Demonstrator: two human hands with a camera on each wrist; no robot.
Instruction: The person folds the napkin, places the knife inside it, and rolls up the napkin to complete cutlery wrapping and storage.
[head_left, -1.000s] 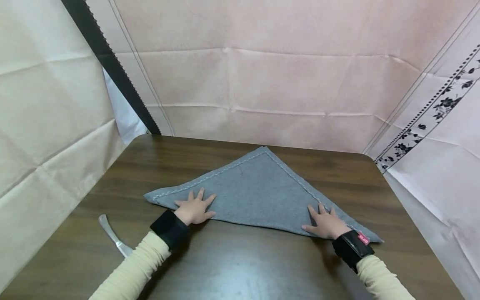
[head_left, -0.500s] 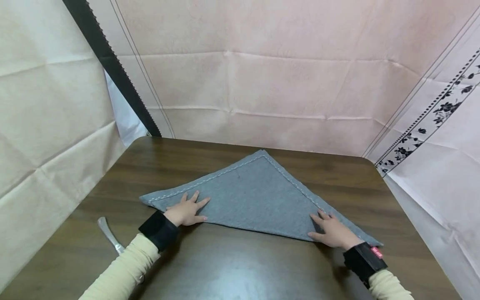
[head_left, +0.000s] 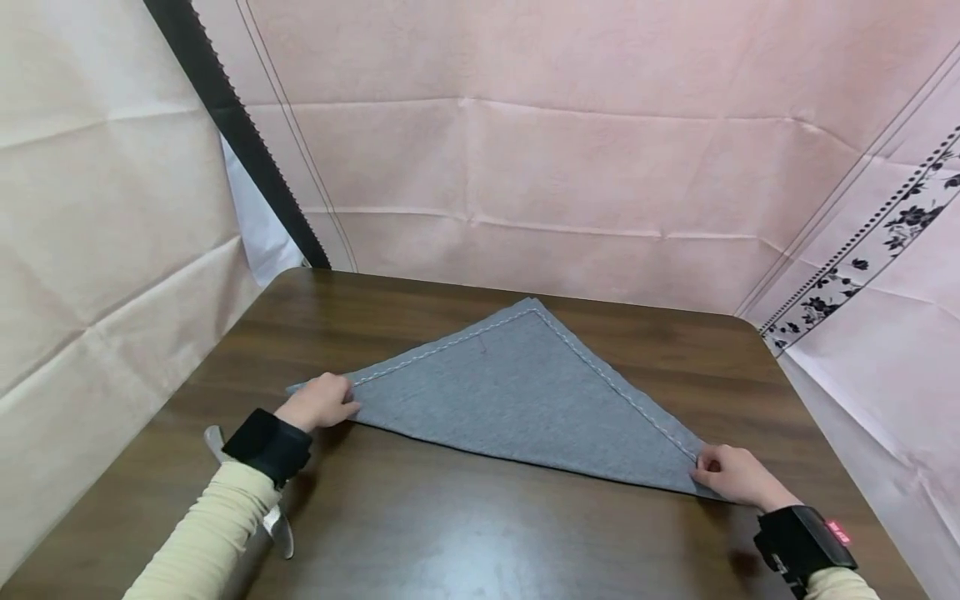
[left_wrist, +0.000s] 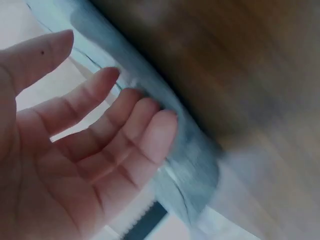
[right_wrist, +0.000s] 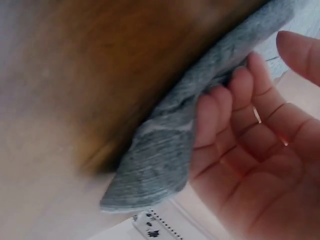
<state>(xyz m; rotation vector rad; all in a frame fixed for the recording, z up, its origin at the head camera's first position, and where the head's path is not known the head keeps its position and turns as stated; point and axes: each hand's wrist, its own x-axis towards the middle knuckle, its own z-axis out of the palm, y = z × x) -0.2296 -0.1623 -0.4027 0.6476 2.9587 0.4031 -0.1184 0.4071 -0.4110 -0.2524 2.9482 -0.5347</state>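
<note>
A grey-blue cloth (head_left: 510, 392) with white stitching along its border lies on the table as a folded triangle, its peak facing away. My left hand (head_left: 321, 402) is at the left corner. In the left wrist view, its half-bent fingers (left_wrist: 160, 135) touch the cloth edge (left_wrist: 195, 165), the thumb apart. My right hand (head_left: 738, 477) is near the right corner, mostly covering it in the head view. In the right wrist view, its bent fingertips (right_wrist: 207, 117) are against the cloth's edge (right_wrist: 155, 160), while the thumb stands off.
A silver table knife (head_left: 279, 533) lies under my left forearm, which hides its middle. Behind the brown wooden table (head_left: 465, 533) hang creased pale sheets (head_left: 562, 167). Black bands (head_left: 268, 446) circle both wrists.
Both hands have slid outward along the cloth, from lying spread on it to its left and right corners. Their fingers have bent. The left forearm now crosses the knife.
</note>
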